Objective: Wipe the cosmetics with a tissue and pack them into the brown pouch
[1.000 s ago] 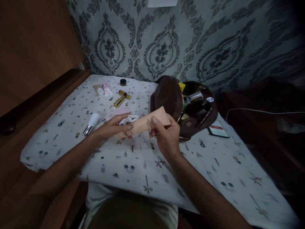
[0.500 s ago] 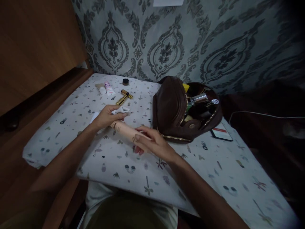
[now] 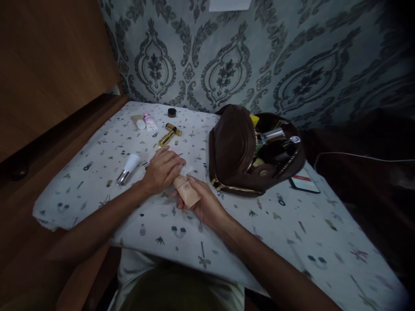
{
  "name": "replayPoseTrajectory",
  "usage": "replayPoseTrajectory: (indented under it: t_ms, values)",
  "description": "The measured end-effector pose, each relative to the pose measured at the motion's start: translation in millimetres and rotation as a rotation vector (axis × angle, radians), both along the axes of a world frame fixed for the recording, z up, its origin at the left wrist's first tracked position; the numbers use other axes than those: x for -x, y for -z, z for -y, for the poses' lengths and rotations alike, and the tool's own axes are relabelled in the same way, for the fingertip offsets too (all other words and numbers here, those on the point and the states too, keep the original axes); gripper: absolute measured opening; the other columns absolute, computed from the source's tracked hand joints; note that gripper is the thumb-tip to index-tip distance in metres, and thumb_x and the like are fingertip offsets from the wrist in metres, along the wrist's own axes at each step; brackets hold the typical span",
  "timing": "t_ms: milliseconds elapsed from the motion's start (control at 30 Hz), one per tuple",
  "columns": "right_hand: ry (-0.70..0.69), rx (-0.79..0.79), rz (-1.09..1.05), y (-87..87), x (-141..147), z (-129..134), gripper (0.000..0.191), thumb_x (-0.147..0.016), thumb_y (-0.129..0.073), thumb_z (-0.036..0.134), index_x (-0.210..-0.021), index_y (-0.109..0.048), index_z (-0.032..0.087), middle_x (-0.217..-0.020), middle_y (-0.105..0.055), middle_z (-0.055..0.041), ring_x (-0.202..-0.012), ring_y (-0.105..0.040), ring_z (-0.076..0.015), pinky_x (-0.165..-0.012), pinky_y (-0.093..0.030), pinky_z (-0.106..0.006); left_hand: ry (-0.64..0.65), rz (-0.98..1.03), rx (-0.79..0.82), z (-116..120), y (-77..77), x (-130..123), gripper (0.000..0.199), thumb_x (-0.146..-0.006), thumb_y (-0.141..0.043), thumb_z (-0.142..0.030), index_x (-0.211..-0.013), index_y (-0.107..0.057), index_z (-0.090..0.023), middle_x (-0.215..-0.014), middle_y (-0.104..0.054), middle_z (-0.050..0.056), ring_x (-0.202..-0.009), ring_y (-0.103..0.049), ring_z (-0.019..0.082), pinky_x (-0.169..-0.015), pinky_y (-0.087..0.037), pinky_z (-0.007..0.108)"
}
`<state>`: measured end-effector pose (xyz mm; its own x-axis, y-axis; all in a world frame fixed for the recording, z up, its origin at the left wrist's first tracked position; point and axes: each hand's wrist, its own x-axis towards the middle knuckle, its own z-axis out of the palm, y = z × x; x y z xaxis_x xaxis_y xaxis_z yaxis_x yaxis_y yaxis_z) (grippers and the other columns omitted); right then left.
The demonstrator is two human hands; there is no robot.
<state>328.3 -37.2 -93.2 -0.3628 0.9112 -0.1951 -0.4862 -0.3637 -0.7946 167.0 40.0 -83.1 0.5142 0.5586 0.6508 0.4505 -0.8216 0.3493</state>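
My right hand (image 3: 205, 201) is closed around a beige squeeze tube (image 3: 188, 193) with a small round dark emblem. Fingers curled, my left hand (image 3: 164, 172) lies over the tube's far end and hides it. A bit of a crumpled white wipe (image 3: 186, 169) shows pale and blurred beyond the left fingers. To the left of that hand, a brush with a white textured top and silver handle (image 3: 127, 169) rests on the patterned cloth (image 3: 142, 233).
An unzipped brown cosmetic bag (image 3: 231, 147) stands at right, with a phone (image 3: 304, 183) beside it. Farther back lie two gold-and-black tubes (image 3: 167, 137), a pink-and-white tube (image 3: 149, 122), a beige tube with white cap (image 3: 139, 122) and a small black jar (image 3: 171, 112).
My left hand has moved right and down onto the beige tube's far end. The tube has turned to show its emblem, and the brush at left has come into view.
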Motion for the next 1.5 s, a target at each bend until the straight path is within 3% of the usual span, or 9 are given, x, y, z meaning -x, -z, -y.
replayPoseTrajectory:
  t_ms: [200, 433, 633, 767, 900, 1000, 1167, 1333, 1500]
  values:
    - [0.084, -0.069, -0.049, 3.7, 1, -2, 0.041, -0.081, -0.069, 0.057, -0.094, -0.062, 0.019, -0.074, -0.068, -0.0012, -0.058, -0.064, -0.0147, -0.048, -0.049, -0.024, 0.066, 0.077, -0.031, 7, 9.1, -10, 0.026, -0.098, -0.049, -0.041, -0.104, -0.062, -0.019, -0.115, -0.068, 0.012, -0.117, -0.059, 0.026, -0.117, -0.027, 0.052]
    - [0.064, -0.101, -0.032, -2.1, 0, 1, 0.049, -0.085, -0.068, 0.054, -0.121, -0.056, 0.023, -0.091, -0.071, -0.0033, -0.070, -0.070, -0.0158, -0.061, -0.056, -0.027, -0.266, 0.358, 0.075, -1, 11.8, -8, 0.029, -0.099, -0.042, -0.049, -0.104, -0.048, -0.021, -0.114, -0.056, 0.012, -0.112, -0.054, 0.025, -0.100, -0.043, 0.044]
    - [-0.002, -0.115, 0.028, 3.3, 3, 2, 0.049, -0.084, -0.069, 0.054, -0.120, -0.054, 0.025, -0.092, -0.070, -0.0021, -0.072, -0.072, -0.0166, -0.071, -0.061, -0.033, -0.324, 0.752, 0.639, -7, 6.7, -13, 0.044, -0.093, -0.048, -0.065, -0.099, -0.052, -0.021, -0.097, -0.060, 0.004, -0.098, -0.058, 0.020, -0.091, -0.048, 0.032]
    - [0.004, -0.137, 0.102, 7.3, 3, 0, 0.052, -0.083, -0.069, 0.057, -0.121, -0.053, 0.025, -0.088, -0.069, -0.0016, -0.070, -0.071, -0.0170, -0.066, -0.060, -0.033, -0.161, 0.974, 1.112, -2, 1.2, -21, 0.057, -0.088, -0.050, -0.071, -0.101, -0.061, -0.017, -0.085, -0.068, 0.006, -0.081, -0.065, 0.020, -0.071, -0.054, 0.030]
    - [0.063, -0.198, 0.192, 8.1, 1, -2, 0.052, -0.083, -0.065, 0.063, -0.118, -0.053, 0.026, -0.085, -0.067, -0.0012, -0.066, -0.068, -0.0160, -0.059, -0.060, -0.032, 0.038, 0.882, 1.408, 8, 1.1, -25, 0.067, -0.083, -0.051, -0.076, -0.105, -0.066, -0.015, -0.062, -0.066, 0.003, -0.041, -0.053, 0.015, -0.040, -0.043, 0.028]
    - [0.117, -0.243, 0.255, 8.0, -1, -4, 0.052, -0.084, -0.062, 0.065, -0.116, -0.052, 0.026, -0.080, -0.065, 0.0009, -0.059, -0.065, -0.0146, -0.049, -0.056, -0.029, 0.090, 0.794, 1.412, 15, 4.9, -26, 0.069, -0.079, -0.059, -0.075, -0.113, -0.067, -0.015, -0.057, -0.065, 0.001, -0.035, -0.049, 0.015, -0.035, -0.039, 0.028]
    - [0.155, -0.335, 0.436, 9.7, -6, -5, 0.049, -0.090, -0.054, 0.065, -0.115, -0.050, 0.024, -0.067, -0.060, 0.0044, -0.045, -0.058, -0.0131, -0.041, -0.050, -0.027, 0.153, 0.750, 1.311, 17, 9.2, -27, 0.070, -0.073, -0.072, -0.067, -0.124, -0.062, -0.019, -0.088, -0.074, 0.005, -0.064, -0.066, 0.019, -0.054, -0.053, 0.029]
    - [0.254, -0.454, 0.629, 8.6, -9, -3, 0.043, -0.095, -0.044, 0.065, -0.107, -0.052, 0.024, -0.052, -0.052, 0.0063, -0.041, -0.051, -0.0140, -0.041, -0.041, -0.027, 0.267, 0.670, 1.321, 19, 6.3, -23, 0.070, -0.075, -0.073, -0.065, -0.130, -0.057, -0.025, -0.093, -0.074, 0.004, -0.063, -0.067, 0.018, -0.058, -0.055, 0.030]
    - [0.431, -0.513, 0.854, 7.5, -9, -1, 0.046, -0.098, -0.035, 0.062, -0.115, -0.051, 0.022, -0.073, -0.062, -0.0034, -0.063, -0.061, -0.0206, -0.060, -0.048, -0.033, 0.383, 0.540, 1.264, 24, 2.6, -22, 0.062, -0.082, -0.072, -0.053, -0.134, -0.053, -0.025, -0.097, -0.073, 0.004, -0.067, -0.067, 0.017, -0.063, -0.057, 0.029]
